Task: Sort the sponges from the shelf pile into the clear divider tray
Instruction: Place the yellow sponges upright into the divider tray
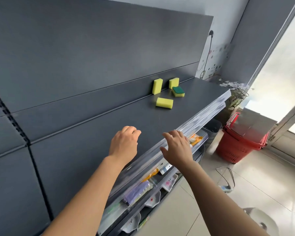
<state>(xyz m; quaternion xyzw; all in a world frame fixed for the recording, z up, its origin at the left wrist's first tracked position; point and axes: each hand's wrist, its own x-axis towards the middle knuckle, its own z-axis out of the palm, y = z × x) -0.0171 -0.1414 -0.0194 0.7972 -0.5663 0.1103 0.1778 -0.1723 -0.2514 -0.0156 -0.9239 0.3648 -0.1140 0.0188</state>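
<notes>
Several yellow sponges lie on the dark grey shelf (pixel 92 133). Two stand upright against the back panel: one sponge (pixel 157 86) to the left, another (pixel 173 82) to the right. A green-topped sponge (pixel 178 91) lies flat in front of them, and a yellow one (pixel 164 103) lies nearest to me. My left hand (pixel 124 142) hovers over the shelf with loosely curled fingers, holding nothing. My right hand (pixel 176 146) is spread over the shelf's clear front edge strip (pixel 211 109), fingers relaxed. Both hands are well short of the sponges. No clear divider tray is in view.
Lower shelves hold packaged goods (pixel 138 191) and white plastic trays (pixel 152 200). Stacked red shopping baskets (pixel 237 142) stand on the tiled floor to the right, with a cable (pixel 226 178) and a white stool (pixel 260 218) near them. A wire bundle (pixel 235 87) sits at the shelf's far end.
</notes>
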